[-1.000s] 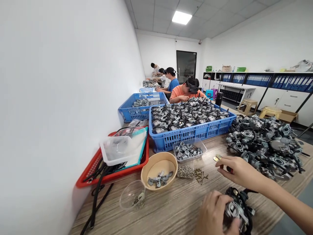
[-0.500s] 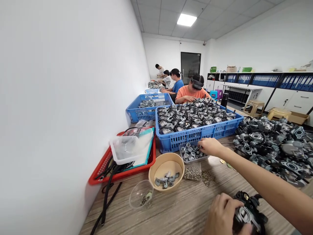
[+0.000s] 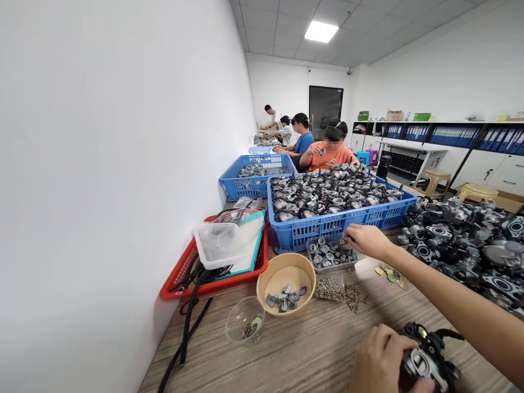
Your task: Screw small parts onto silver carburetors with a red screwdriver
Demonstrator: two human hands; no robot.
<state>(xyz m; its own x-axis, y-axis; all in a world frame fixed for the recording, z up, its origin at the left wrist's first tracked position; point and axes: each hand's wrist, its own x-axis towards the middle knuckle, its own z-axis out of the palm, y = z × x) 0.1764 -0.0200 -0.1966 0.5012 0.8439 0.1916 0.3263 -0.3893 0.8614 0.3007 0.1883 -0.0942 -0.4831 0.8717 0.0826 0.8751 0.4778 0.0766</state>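
Observation:
My left hand (image 3: pixel 380 357) is wrapped around a carburetor (image 3: pixel 426 363) at the bottom right, its oval flange facing up and a black hose sticking out. My right hand (image 3: pixel 365 240) reaches out to the right end of a clear plastic tray (image 3: pixel 333 267) with small round metal parts (image 3: pixel 327 252) in it. Its fingers are pinched together over the tray's edge, and whatever they hold is hidden. Just in front of that tray lie a clear container of small screws (image 3: pixel 328 288) and a loose pile of screws (image 3: pixel 354 297).
Behind the tray stands a blue crate (image 3: pixel 319 228) full of carburetors. More carburetors (image 3: pixel 470 240) are heaped at right. A tan bowl (image 3: pixel 264 281), a clear cup (image 3: pixel 233 327), brass-coloured plates (image 3: pixel 391 274) and a red basket (image 3: pixel 172 289) lie around. Co-workers (image 3: pixel 323 158) sit beyond.
The view has shifted slightly, so things sit further right. My right hand stays at the tray with its fingers drawn closer together. The co-worker in orange has raised their hands.

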